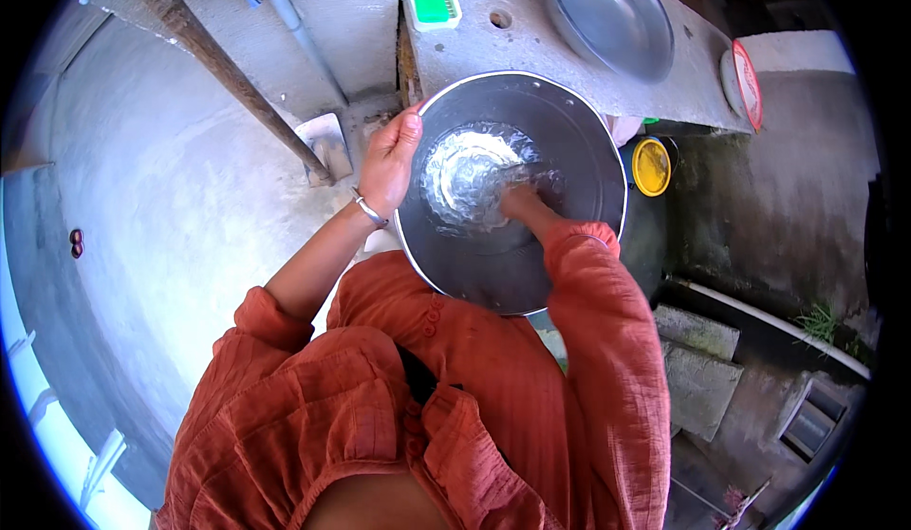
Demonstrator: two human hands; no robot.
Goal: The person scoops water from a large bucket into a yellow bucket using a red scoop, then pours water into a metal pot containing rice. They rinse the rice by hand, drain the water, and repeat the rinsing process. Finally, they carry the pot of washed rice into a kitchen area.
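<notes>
A large round steel basin (560, 122) is held in front of me, tilted toward my body. My left hand (390, 163) grips its left rim, thumb over the edge, with a metal bangle at the wrist. My right hand (520, 198) is down inside the basin, rubbing through white suds and water (465, 174) at the bottom; its fingers are blurred and partly hidden by the foam, so whether they hold a scrubber cannot be told. My orange sleeves fill the lower part of the view.
A concrete counter (531, 46) behind the basin carries a second steel basin (607, 13) and a green-and-white soap box (432, 0). A yellow lid (651, 166) lies lower right. A wooden pole (228, 74) leans at the left. A pipe and concrete blocks (697, 369) sit at right.
</notes>
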